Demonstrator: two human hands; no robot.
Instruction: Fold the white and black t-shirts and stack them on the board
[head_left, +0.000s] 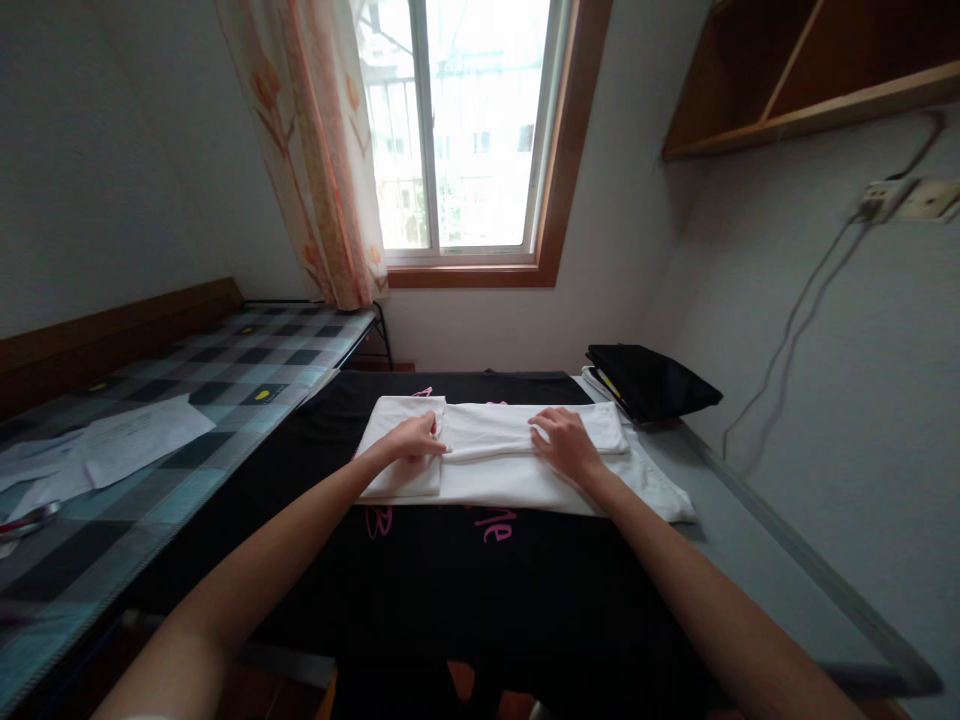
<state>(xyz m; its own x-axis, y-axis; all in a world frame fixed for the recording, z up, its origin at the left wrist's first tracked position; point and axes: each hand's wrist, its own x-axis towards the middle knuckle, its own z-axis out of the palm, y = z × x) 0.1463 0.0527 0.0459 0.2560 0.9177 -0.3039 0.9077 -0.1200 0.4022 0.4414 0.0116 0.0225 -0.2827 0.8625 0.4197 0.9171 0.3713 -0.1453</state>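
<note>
A white garment [495, 480], partly folded, lies on a black cloth [450, 590] with pink lettering. Its left end is folded inward over the rest, and a long strip of it runs to the right along the far side. My left hand [416, 437] rests on the folded left part near that fold's edge, index finger pointing right, the other fingers curled. Whether it pinches any fabric is hard to make out. My right hand [562, 442] lies on the strip at the right, fingers spread and slightly bent, pressing on the fabric.
Papers [142, 440] lie on a checkered bed [285, 350] at the left. A black folded item [652, 382] sits at the table's back right, beside the wall. Behind are a window [480, 130] and a curtain [315, 150]; a shelf [810, 110] hangs upper right.
</note>
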